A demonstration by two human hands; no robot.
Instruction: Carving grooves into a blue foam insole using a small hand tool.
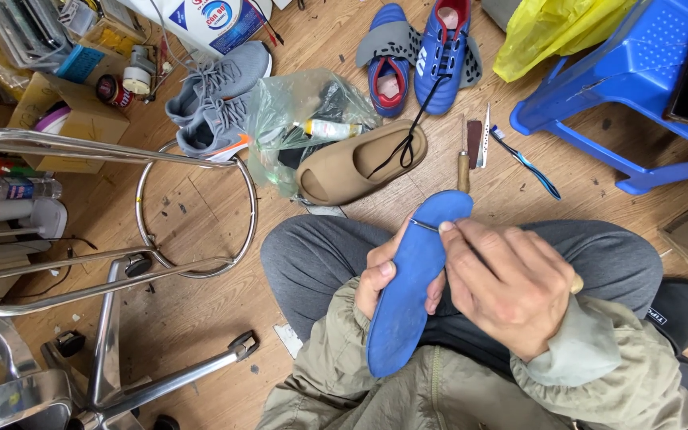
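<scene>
A blue shoe insole [412,279] stands on edge over my lap, running from my chest up toward the floor. My left hand [384,279] grips it from behind, thumb on its near face. My right hand [507,283] pinches a thin metal awl or needle [424,225] whose tip touches the insole's upper edge; a wooden handle end shows behind the wrist. Both sleeves are olive, the trousers grey.
On the wooden floor lie a tan clog [360,167] with a black lace, a blue football boot [443,52], a blue sandal [388,60], grey trainers [216,99], a plastic bag, a toothbrush [527,163] and small tools. A chrome stool frame [121,263] stands left, a blue plastic stool [639,80] right.
</scene>
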